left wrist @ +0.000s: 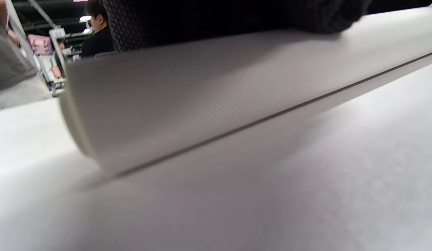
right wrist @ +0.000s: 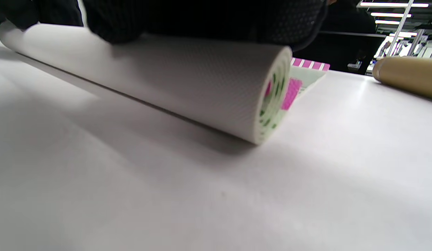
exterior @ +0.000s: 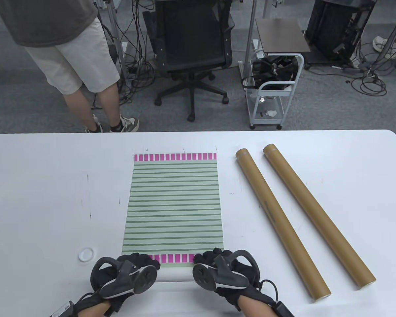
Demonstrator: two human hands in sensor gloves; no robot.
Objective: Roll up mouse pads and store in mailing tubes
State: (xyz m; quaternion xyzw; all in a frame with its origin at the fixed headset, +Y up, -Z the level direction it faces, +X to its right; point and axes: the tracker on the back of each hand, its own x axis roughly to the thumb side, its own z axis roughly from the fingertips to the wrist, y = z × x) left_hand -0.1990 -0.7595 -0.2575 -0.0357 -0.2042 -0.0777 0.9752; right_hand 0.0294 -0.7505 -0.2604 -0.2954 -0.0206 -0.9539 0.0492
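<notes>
- mouse pad [exterior: 174,204]: a green-striped mat with pink-checked end bands, lying at the table's centre; its near end is turned over into a short roll [exterior: 175,272] with the white underside outward, while most of its length lies flat on the table [exterior: 36,198].
- left hand [exterior: 125,274]: gloved, set on the left end of the roll; in the left wrist view its fingers [left wrist: 327,17] lie over the top of the white roll [left wrist: 209,87]. they seem draped and pressing rather than pinching, though how far they curl cannot be told.
- right hand [exterior: 222,270]: gloved, set on the right end of the roll; in the right wrist view its fingers [right wrist: 209,17] cover the top of the roll [right wrist: 188,80], whose open end shows a few green and pink windings. the curl here too is unclear.
- mailing tubes: two brown cardboard tubes, a nearer tube [exterior: 280,224] and a farther tube [exterior: 316,214], lying side by side at a slant to the right of the pad, apart from it and from both hands.
- small white cap [exterior: 85,254]: a round disc on the table left of the left hand, possibly a tube end cap.
- progress, as judged: rolling is at an early stage, with only a few turns made. the rest of the pad remains to be rolled, and insertion into a tube is not yet begun. only one pad is in view.
</notes>
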